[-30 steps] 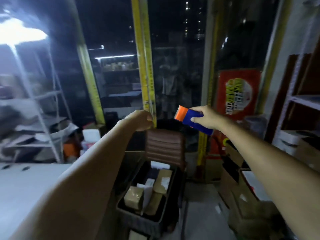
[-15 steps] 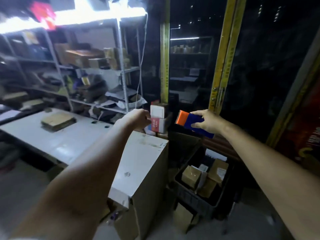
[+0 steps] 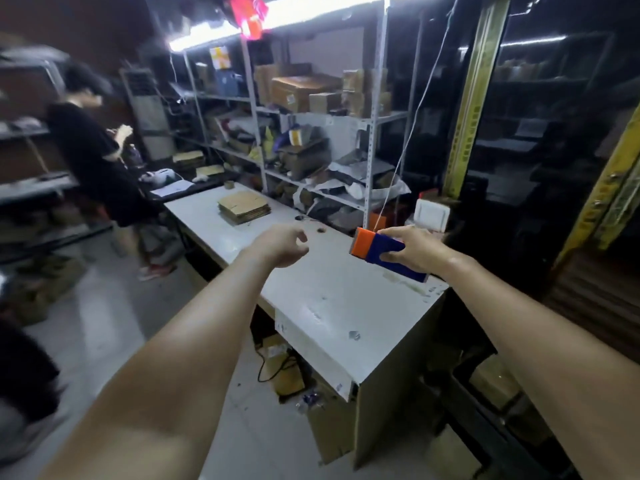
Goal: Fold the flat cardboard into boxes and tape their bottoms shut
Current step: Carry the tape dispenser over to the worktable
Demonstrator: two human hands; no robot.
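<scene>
Right fingers (image 3: 390,255) curled round blue-and-orange tool (image 3: 379,244), left fingers (image 3: 298,238) loosely curled, empty; next, likely, fetching flat cardboard stack (image 3: 244,206) well beyond them.

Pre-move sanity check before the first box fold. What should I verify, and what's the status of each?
1. A sheet is in hand for folding: not ok. The flat cardboard stack lies on the white table, ahead of both hands and untouched.
2. Left hand is free to take a sheet: ok. It is loosely curled and holds nothing.
3. Taping tool is ready: ok. The right hand grips the blue and orange tape dispenser.
4. Tape is loaded: cannot tell.
5. Bystander is clear of the stack: ok. The person in black stands beside the table's far end, apart from the stack.
</scene>
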